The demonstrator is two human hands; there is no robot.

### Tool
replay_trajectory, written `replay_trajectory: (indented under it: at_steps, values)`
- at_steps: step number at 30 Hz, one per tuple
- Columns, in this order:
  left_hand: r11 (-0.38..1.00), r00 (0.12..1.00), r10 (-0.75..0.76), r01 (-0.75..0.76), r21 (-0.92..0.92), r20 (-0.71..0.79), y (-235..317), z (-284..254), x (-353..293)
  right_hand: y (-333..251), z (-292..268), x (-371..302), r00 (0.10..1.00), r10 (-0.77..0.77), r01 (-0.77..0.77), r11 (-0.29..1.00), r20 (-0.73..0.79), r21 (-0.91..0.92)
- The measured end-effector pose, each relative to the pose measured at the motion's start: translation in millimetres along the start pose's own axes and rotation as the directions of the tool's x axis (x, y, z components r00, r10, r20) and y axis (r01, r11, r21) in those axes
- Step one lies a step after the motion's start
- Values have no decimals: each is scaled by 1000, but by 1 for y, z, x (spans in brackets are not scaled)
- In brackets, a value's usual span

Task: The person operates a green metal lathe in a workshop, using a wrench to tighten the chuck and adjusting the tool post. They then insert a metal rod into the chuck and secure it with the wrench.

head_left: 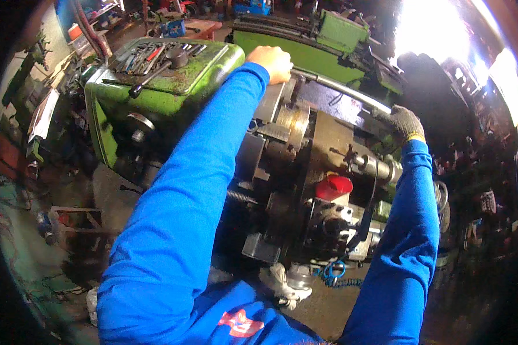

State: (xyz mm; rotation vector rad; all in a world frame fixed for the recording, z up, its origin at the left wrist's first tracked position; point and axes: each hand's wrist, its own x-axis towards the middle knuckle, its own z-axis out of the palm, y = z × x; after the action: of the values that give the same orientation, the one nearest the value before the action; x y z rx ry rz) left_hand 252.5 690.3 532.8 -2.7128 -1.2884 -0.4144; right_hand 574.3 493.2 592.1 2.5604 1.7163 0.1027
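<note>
A long shiny metal bar [342, 89] slants over the far side of a lathe, between my two hands. My left hand [271, 63], ungloved, is closed at the bar's left end, above the lathe's chuck. At the right end, my right hand [404, 123] in a grey knitted glove is closed around the bar. Below the bar lies a round, bright-edged workpiece [294, 123] by the chuck jaws [273, 132]. My left forearm hides part of the chuck and the headstock.
Loose tools [141, 57] and a chuck key with a black-tipped handle [175, 56] lie on the green headstock [210, 77]. Nearer me are a red cup-like container [334, 187], a tool post [331, 221], a white rag [285, 286] and a blue coiled hose [335, 269]. Another green machine [305, 54] stands behind.
</note>
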Motion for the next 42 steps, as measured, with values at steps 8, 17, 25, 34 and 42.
replay_trajectory:
  at_steps: [8,17,25,34,42]
  values:
    - [986,989,142,-138,-97,35,11,-21,-14,8,5,-84,759,-64,192,973,-648,129]
    - [854,995,-44,85,-514,91,29,-36,1,66,119,-210,898,434,-355,809,-70,468]
    - [-101,954,55,300,-948,296,-31,-77,-156,113,216,-202,924,374,-291,818,-74,496]
    - [-414,727,-428,371,-831,538,-115,6,-483,154,232,-191,987,103,-66,960,-127,272]
    - [-654,196,-597,443,-614,778,-173,214,-624,124,216,-194,871,458,-400,452,177,797]
